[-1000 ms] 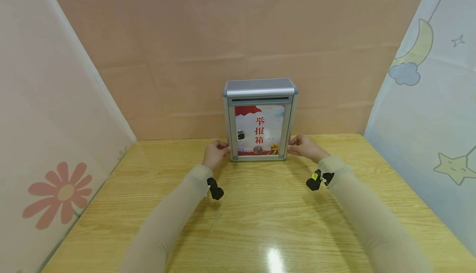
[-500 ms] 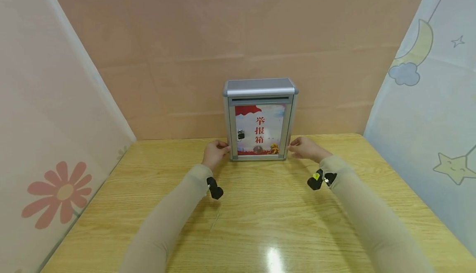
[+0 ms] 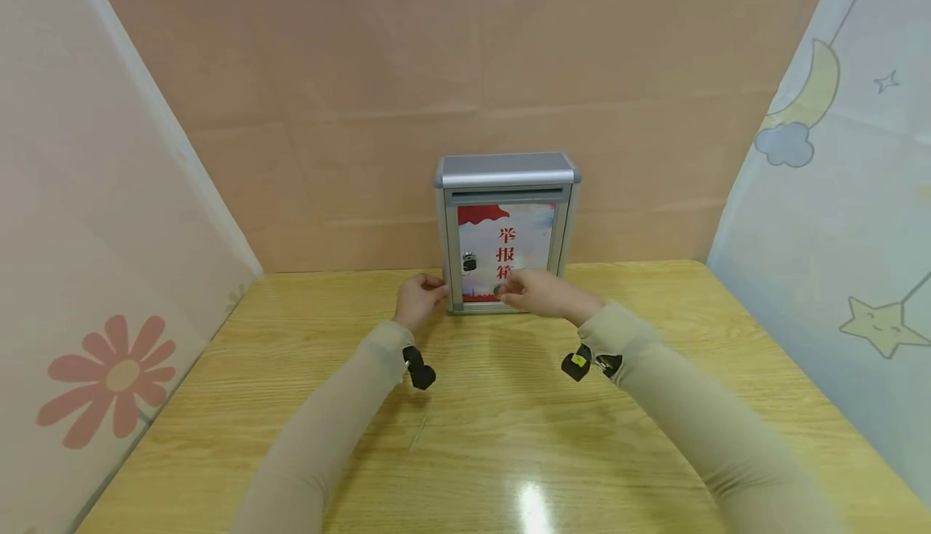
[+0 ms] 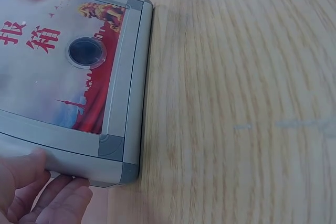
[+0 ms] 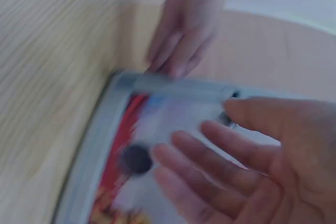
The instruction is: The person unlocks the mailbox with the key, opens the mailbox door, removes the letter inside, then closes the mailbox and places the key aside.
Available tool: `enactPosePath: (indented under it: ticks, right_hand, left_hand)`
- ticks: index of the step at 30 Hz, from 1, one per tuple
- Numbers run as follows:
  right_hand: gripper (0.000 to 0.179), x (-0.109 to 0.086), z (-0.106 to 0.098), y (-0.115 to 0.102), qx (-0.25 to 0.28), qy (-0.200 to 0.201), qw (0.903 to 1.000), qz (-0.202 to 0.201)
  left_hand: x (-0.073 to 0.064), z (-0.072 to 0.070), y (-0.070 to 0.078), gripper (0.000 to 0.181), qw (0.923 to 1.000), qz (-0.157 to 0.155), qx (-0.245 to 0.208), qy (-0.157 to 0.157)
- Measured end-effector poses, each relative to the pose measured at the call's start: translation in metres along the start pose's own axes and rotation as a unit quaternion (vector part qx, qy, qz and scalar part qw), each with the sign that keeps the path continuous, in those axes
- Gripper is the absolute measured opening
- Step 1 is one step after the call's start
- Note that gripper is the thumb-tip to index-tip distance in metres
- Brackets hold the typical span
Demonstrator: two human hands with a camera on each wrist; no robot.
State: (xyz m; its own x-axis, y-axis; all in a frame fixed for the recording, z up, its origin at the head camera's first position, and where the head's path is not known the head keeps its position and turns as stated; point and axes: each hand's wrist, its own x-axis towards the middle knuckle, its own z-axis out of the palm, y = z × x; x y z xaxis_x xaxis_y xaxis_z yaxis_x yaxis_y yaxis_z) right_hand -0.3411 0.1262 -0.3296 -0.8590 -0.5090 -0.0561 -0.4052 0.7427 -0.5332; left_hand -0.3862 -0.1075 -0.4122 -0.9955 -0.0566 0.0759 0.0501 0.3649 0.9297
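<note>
A silver-grey metal suggestion box (image 3: 509, 179) with red Chinese lettering stands upright near the back of the table. A small padlock (image 3: 469, 262) hangs at the left of its front panel, and a round dark window (image 4: 86, 52) sits low on it. My left hand (image 3: 419, 301) grips the box's lower left side, thumb on the side face and fingers around toward the back. In front of the panel's lower right part is my right hand (image 3: 545, 293), its fingers loosely spread, holding nothing. The right wrist view is blurred; there the thumb overlaps the padlock.
The wooden table (image 3: 494, 405) bears a thin pale mark (image 3: 419, 430). A peach-coloured backdrop (image 3: 349, 114) rises behind the box. Printed white panels flank both sides, with a flower (image 3: 120, 376) at left and a star (image 3: 886, 326) at right.
My right hand has left the box's lower right side and moved left across the front panel. The left hand keeps its grip, and the box has stayed in place.
</note>
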Motion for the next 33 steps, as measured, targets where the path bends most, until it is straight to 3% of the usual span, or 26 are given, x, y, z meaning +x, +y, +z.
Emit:
enactPosePath:
  ticks: [3,6,12,14,16,21,23,27,33]
  right_hand:
    - [0.020,0.013,-0.001,-0.018,0.050,0.039,0.9980,0.008]
    - [0.024,0.025,-0.001,-0.027,0.119,0.059,0.9903,0.041]
    - [0.038,0.040,0.005,-0.029,0.260,0.051,0.9570,0.118]
    - [0.043,0.045,0.010,-0.028,0.315,0.043,0.9381,0.137]
    - [0.046,0.050,0.014,-0.026,0.385,0.041,0.9087,0.155]
    - [0.042,0.058,0.021,-0.023,0.553,0.061,0.8112,0.182]
    - [0.040,0.060,0.022,-0.022,0.586,0.068,0.7865,0.185]
    - [0.040,0.061,0.023,-0.022,0.623,0.071,0.7548,0.194]
    - [0.036,0.061,0.025,-0.023,0.648,0.082,0.7317,0.195]
  left_hand:
    - [0.001,0.001,-0.001,0.019,1.0000,0.007,0.001,0.003]
    - [0.002,0.002,-0.001,0.018,0.9999,0.013,-0.003,0.007]
    - [0.002,0.004,-0.001,0.019,0.9999,0.003,0.009,0.009]
    - [0.002,0.003,-0.001,0.019,0.9999,-0.002,0.010,0.008]
    - [0.001,0.002,0.000,0.019,0.9999,-0.003,0.007,0.007]
    - [0.000,0.001,0.000,0.019,1.0000,0.003,-0.005,0.004]
    - [0.000,0.001,0.000,0.019,1.0000,0.003,-0.007,0.004]
    - [0.000,0.001,0.000,0.019,1.0000,0.006,-0.003,0.006]
    - [-0.002,0.000,0.001,0.020,1.0000,0.004,-0.004,0.004]
